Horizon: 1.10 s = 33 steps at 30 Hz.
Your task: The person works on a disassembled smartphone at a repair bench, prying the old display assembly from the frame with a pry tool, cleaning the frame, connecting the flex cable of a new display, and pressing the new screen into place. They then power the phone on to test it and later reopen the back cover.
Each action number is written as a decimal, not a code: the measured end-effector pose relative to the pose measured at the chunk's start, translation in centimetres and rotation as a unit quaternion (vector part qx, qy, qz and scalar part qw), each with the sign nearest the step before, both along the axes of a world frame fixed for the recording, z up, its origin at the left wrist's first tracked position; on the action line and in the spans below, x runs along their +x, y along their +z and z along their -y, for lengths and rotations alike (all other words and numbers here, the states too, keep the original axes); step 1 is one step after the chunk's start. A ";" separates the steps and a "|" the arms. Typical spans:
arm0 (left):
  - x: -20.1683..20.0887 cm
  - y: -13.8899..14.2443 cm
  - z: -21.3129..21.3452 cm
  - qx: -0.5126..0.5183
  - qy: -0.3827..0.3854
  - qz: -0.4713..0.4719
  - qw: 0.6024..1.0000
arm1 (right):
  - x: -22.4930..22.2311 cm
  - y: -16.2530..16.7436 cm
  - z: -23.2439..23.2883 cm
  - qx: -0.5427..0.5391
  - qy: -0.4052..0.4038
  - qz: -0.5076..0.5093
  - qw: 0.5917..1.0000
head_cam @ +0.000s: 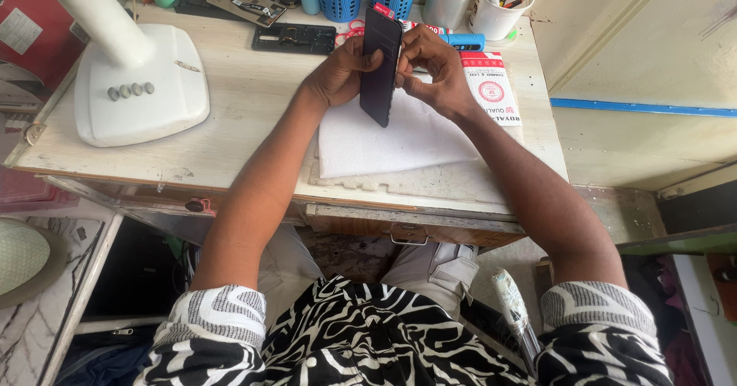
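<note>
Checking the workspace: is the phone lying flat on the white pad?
No, both hands, left hand and right hand, hold the phone above the white pad.

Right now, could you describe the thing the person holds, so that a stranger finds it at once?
Start at the wooden table and find the white foam sheet near its front edge. Above the sheet, the left hand and right hand hold a phone on edge. It is the only dark, flat slab lifted off the table.
</note>
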<state>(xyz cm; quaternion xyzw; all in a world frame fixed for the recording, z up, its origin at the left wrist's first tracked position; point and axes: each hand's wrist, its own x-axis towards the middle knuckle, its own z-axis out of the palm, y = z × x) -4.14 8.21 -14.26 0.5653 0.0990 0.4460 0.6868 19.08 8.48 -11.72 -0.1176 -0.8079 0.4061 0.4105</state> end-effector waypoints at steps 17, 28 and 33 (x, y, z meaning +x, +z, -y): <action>-0.1 -0.4 -0.2 -0.011 0.005 0.003 1.000 | 0.0 0.1 0.0 -0.026 0.006 -0.001 1.000; -0.1 -0.3 -0.2 -0.007 0.007 0.000 1.000 | 0.0 0.2 0.2 -0.024 0.000 0.003 1.000; -0.2 -0.4 -0.3 -0.020 0.010 -0.004 1.000 | -0.1 0.1 0.1 -0.024 -0.007 0.008 1.000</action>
